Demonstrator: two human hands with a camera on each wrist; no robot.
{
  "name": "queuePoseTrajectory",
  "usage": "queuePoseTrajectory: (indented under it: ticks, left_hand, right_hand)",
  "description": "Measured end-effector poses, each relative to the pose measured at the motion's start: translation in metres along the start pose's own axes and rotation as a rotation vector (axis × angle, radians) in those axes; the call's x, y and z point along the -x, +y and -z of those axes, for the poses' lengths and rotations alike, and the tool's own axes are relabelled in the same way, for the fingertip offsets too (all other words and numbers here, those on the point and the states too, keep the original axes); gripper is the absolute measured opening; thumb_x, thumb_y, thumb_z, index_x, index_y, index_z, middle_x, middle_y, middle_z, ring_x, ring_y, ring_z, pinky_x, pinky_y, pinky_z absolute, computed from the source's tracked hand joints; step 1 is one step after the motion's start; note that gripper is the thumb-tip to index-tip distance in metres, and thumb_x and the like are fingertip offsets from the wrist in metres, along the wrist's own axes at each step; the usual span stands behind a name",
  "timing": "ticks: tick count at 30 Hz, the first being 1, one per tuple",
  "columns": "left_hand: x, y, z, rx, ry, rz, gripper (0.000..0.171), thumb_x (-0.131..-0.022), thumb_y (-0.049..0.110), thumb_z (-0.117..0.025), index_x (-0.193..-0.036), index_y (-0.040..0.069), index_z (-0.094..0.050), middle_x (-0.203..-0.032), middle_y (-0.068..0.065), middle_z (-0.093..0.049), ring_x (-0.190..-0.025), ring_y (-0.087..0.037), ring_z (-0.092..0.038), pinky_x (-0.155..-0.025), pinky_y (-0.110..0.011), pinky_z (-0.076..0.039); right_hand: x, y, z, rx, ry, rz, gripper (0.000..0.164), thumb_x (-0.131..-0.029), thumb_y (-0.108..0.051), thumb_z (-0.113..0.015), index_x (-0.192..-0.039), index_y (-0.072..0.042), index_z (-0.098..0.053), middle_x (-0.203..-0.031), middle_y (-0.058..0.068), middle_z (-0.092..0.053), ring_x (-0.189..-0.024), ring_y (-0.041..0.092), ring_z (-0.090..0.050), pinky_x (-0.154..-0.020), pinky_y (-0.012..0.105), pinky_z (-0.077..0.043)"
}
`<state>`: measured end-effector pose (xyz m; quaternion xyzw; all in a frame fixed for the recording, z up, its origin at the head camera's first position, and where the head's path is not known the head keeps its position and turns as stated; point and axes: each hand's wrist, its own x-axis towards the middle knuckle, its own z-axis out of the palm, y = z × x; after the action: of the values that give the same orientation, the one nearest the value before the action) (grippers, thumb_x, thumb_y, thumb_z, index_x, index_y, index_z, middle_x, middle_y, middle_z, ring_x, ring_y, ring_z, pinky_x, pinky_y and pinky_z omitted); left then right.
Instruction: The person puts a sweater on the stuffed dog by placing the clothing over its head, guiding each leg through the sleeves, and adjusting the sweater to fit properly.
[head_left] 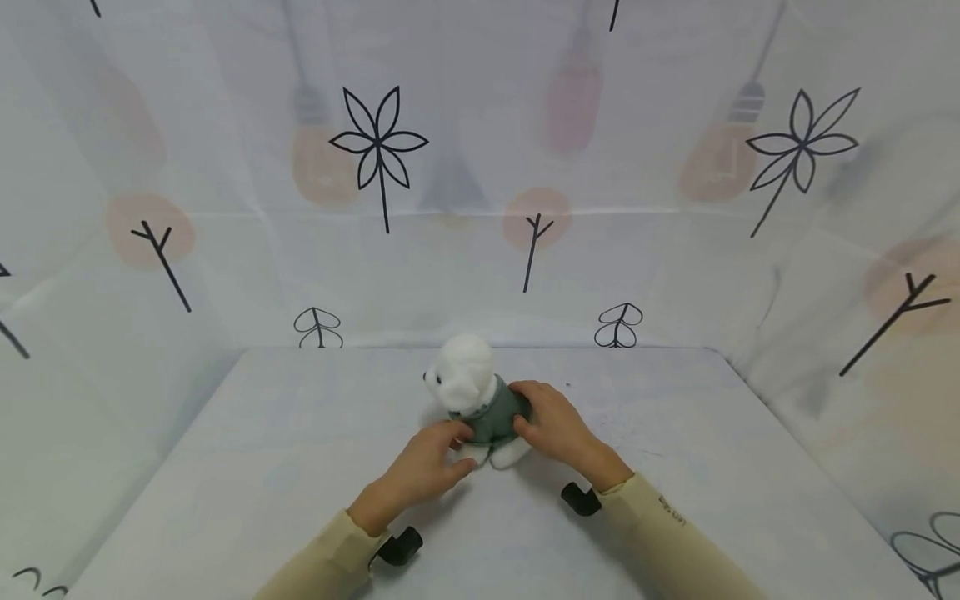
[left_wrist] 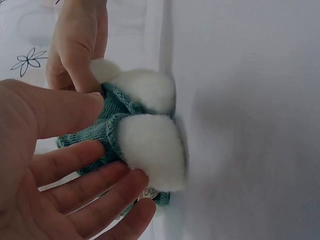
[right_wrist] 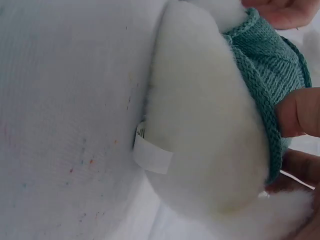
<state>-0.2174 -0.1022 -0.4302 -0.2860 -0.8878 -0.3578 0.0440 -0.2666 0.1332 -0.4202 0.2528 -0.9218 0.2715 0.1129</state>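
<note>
A white plush toy (head_left: 467, 367) in a green knitted sweater (head_left: 497, 415) sits upright on the table, its muzzle turned left. My left hand (head_left: 426, 465) is at its front, thumb and fingers spread; in the left wrist view the fingers lie extended beside the sweater and a white paw (left_wrist: 152, 150). From the other side, my right hand (head_left: 557, 427) holds the toy's back, thumb and fingers on opposite sides of the sweater. The right wrist view shows the fluffy white body (right_wrist: 200, 110) close up, with a small white label (right_wrist: 152, 156) near the tabletop.
The white tabletop (head_left: 300, 433) runs back to a white cloth backdrop (head_left: 465, 275) printed with black flowers and twigs and pale orange patches. Cloth also hangs along both sides. A black wrist device (head_left: 401, 546) shows at the left cuff, another (head_left: 581, 499) at the right.
</note>
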Motion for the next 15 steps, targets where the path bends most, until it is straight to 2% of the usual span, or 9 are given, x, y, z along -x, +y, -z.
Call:
queuePoseTrajectory:
  ticks: [2,4,6,9,11,13,15]
  left_hand:
    - [0.000,0.000,0.000,-0.014,-0.008,-0.010,0.028,-0.087,0.017,-0.069,-0.112,0.004,-0.062,-0.110,-0.008,-0.063,-0.095,-0.023,-0.062,-0.081,-0.033,-0.050]
    - [0.000,0.000,0.000,-0.020,0.029,-0.009,0.024,-0.088,0.016,-0.068,-0.108,0.005,-0.064,-0.106,-0.007,-0.064,-0.094,-0.022,-0.062,-0.079,-0.033,-0.050]
    - [-0.001,-0.003,0.001,-0.021,0.116,0.003,0.016,-0.089,0.016,-0.066,-0.103,0.006,-0.065,-0.101,-0.004,-0.065,-0.090,-0.020,-0.062,-0.075,-0.033,-0.050]
    - [-0.004,-0.009,0.002,0.005,0.305,0.021,0.006,-0.088,0.012,-0.064,-0.093,0.009,-0.065,-0.092,-0.001,-0.064,-0.083,-0.017,-0.062,-0.070,-0.034,-0.051]
    - [-0.007,-0.012,0.005,0.043,0.410,0.032,0.006,-0.087,0.010,-0.064,-0.092,0.007,-0.063,-0.092,-0.002,-0.063,-0.082,-0.017,-0.062,-0.068,-0.037,-0.052]
    - [-0.009,-0.014,0.008,0.100,0.466,0.054,0.013,-0.086,0.008,-0.064,-0.097,0.005,-0.058,-0.096,-0.006,-0.060,-0.086,-0.020,-0.062,-0.070,-0.040,-0.053]
    - [-0.011,-0.012,0.011,0.169,0.464,0.080,0.028,-0.087,0.008,-0.065,-0.110,0.003,-0.052,-0.106,-0.010,-0.058,-0.093,-0.024,-0.062,-0.074,-0.041,-0.053]
  right_hand:
    - [0.000,0.001,0.002,-0.008,-0.002,0.000,0.047,-0.085,-0.014,-0.065,-0.129,-0.004,-0.055,-0.124,0.009,-0.059,-0.113,0.026,-0.054,-0.094,0.045,-0.044]
    - [0.000,0.001,0.003,-0.020,0.003,0.006,0.047,-0.084,-0.015,-0.065,-0.129,-0.004,-0.055,-0.124,0.009,-0.059,-0.112,0.025,-0.054,-0.093,0.044,-0.044]
    - [0.000,0.000,0.004,-0.027,0.023,0.027,0.047,-0.084,-0.017,-0.065,-0.128,-0.004,-0.056,-0.123,0.009,-0.059,-0.111,0.025,-0.054,-0.092,0.044,-0.044]
    - [0.000,-0.004,0.003,-0.029,0.084,0.076,0.046,-0.084,-0.020,-0.064,-0.127,-0.005,-0.056,-0.122,0.008,-0.059,-0.111,0.024,-0.055,-0.091,0.044,-0.045]
    - [0.000,-0.008,0.001,-0.032,0.134,0.113,0.046,-0.085,-0.022,-0.065,-0.127,-0.005,-0.055,-0.121,0.008,-0.059,-0.112,0.025,-0.054,-0.091,0.044,-0.046]
    - [0.001,-0.014,0.000,-0.046,0.180,0.151,0.046,-0.087,-0.024,-0.066,-0.127,-0.004,-0.054,-0.120,0.008,-0.058,-0.111,0.023,-0.054,-0.089,0.043,-0.047]
    - [0.003,-0.021,-0.001,-0.077,0.205,0.187,0.050,-0.087,-0.026,-0.070,-0.128,-0.004,-0.052,-0.119,0.010,-0.057,-0.105,0.023,-0.056,-0.086,0.042,-0.049]
